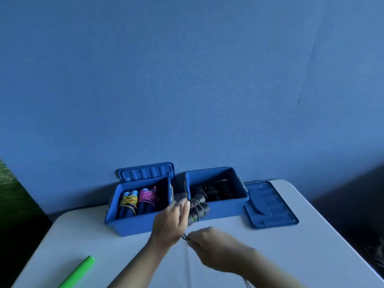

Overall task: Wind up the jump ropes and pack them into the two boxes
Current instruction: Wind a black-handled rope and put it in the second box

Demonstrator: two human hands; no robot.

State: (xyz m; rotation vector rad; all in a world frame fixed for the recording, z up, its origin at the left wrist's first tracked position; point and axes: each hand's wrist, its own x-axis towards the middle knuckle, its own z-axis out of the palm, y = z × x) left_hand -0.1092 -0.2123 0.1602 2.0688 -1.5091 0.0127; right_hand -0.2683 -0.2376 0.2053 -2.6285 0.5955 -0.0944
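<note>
One dark jump rope, before the boxes near the table's far edge; left hand grips its stiff handles; right hand pinches the limp, light cord; probably springy, so hold the handles.

Two open blue plastic boxes are set side by side at the far edge of the white bench, against the blue wall. In the left blue box, two wound jump ropes with blue handles are laid side by side. Its blue ribbed lid is propped upright behind it. In the right blue box, dark wound ropes are packed. A second blue lid is laid flat just right of that box. A green tube is placed at the near left. Before the boxes, a dark rope bundle is held between both hands.
</note>
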